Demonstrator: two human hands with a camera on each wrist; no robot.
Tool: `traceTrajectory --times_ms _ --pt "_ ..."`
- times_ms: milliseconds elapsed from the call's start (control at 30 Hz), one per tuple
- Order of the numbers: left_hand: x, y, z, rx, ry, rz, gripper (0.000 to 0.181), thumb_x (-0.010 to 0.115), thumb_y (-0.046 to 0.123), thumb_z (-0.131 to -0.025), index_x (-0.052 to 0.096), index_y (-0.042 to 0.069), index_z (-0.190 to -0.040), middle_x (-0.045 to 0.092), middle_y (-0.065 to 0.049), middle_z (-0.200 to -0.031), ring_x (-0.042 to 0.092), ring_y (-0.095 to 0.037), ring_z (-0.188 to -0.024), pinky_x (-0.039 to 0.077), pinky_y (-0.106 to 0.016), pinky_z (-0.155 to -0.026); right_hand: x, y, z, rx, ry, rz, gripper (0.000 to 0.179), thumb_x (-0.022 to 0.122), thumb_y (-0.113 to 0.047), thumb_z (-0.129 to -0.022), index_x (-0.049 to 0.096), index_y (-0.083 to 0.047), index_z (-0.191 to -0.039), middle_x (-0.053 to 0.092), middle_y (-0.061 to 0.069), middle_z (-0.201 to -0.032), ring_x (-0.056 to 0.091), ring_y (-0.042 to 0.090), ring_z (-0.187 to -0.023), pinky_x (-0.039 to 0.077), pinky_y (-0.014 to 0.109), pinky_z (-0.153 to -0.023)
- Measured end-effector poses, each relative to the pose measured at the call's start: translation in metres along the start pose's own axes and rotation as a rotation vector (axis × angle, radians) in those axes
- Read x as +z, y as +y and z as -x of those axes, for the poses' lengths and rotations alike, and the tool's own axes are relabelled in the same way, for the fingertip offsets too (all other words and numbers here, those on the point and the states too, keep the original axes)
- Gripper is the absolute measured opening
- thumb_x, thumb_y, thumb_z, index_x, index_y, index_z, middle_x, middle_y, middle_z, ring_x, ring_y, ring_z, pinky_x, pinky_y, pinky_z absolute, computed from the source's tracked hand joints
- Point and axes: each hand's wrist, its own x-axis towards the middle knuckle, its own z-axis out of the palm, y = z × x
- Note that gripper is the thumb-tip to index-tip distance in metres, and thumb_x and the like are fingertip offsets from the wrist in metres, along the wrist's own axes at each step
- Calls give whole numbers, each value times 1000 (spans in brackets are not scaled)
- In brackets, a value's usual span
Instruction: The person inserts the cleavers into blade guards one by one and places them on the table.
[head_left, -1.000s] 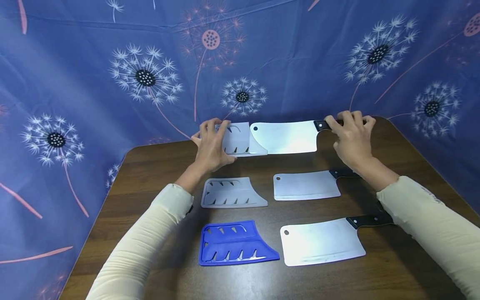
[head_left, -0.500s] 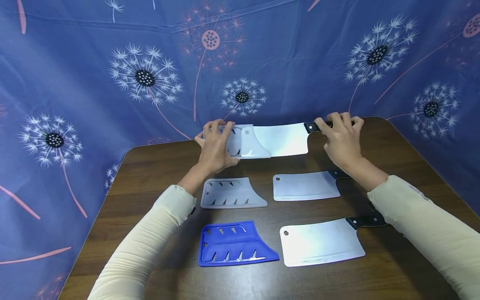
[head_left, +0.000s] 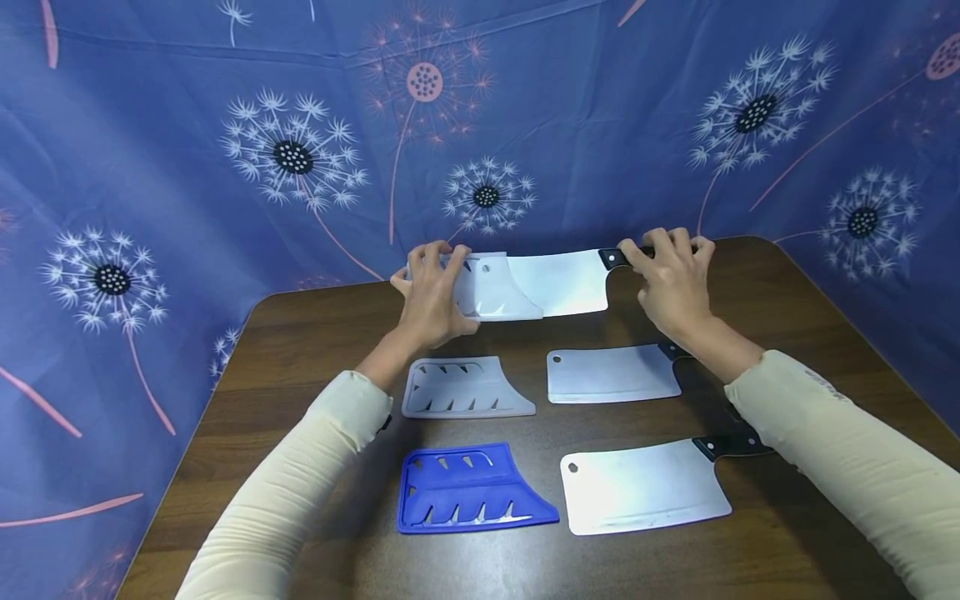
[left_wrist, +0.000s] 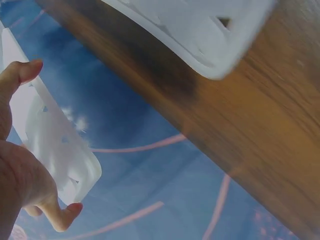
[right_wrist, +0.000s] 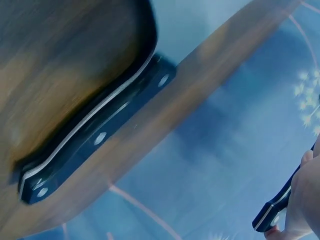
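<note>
At the far side of the table my left hand (head_left: 433,298) grips a translucent white blade cover (head_left: 498,287) by its closed end. My right hand (head_left: 678,287) holds the black handle of a cleaver (head_left: 566,283), whose blade sits partly inside that cover. In the left wrist view the thumb and fingers curl over the edges of the cover (left_wrist: 60,145). The right wrist view catches the end of the held cleaver's handle (right_wrist: 270,215) under the fingers. Nearer lie a grey-white blade cover (head_left: 468,387) and a smaller cleaver (head_left: 611,373).
In the front row a blue blade cover (head_left: 472,492) lies left of another cleaver (head_left: 641,487), its black handle pointing right. The wooden table (head_left: 315,333) ends at a blue dandelion-print cloth (head_left: 585,108) behind and at both sides.
My right hand has moved left, sliding the cleaver's blade deeper into the white cover. My left hand and the cover have shifted slightly right and nearer.
</note>
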Motion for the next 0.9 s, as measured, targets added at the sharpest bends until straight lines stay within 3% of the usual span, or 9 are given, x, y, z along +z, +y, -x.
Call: traceTrajectory --times_ms 200,367,500,900 --pt "-1 22 -6 13 -14 18 100 93 35 -49 44 16 -134 36 -14 -132 25 -38 -126 20 -67 -89 6 -24 -5 -32 28 -21 65 68 22 -63 62 -10 -119 53 21 -109 44 42 -99 27 61 -80" --pt "-2 34 -10 -20 -22 -1 103 93 36 -48 44 16 -136 37 -13 -132 26 -37 -126 21 -67 -89 10 -40 -14 -35 40 -13 59 62 23 -66 63 -9 -116 52 20 -107 42 40 -94 28 60 -78" --pt "-3 35 -11 -50 -34 -21 104 94 36 -47 43 17 -136 37 -12 -133 26 -35 -126 21 -66 -90 14 -43 -18 -32 46 -9 57 55 24 -68 65 -8 -114 53 20 -103 42 40 -91 29 59 -77" --pt "4 29 -11 -63 -85 -8 106 94 35 -50 43 18 -141 36 -12 -136 26 -35 -128 20 -65 -92 21 -40 -17 -4 3 -37 56 58 23 -70 68 -9 -115 56 18 -101 45 38 -90 33 57 -77"
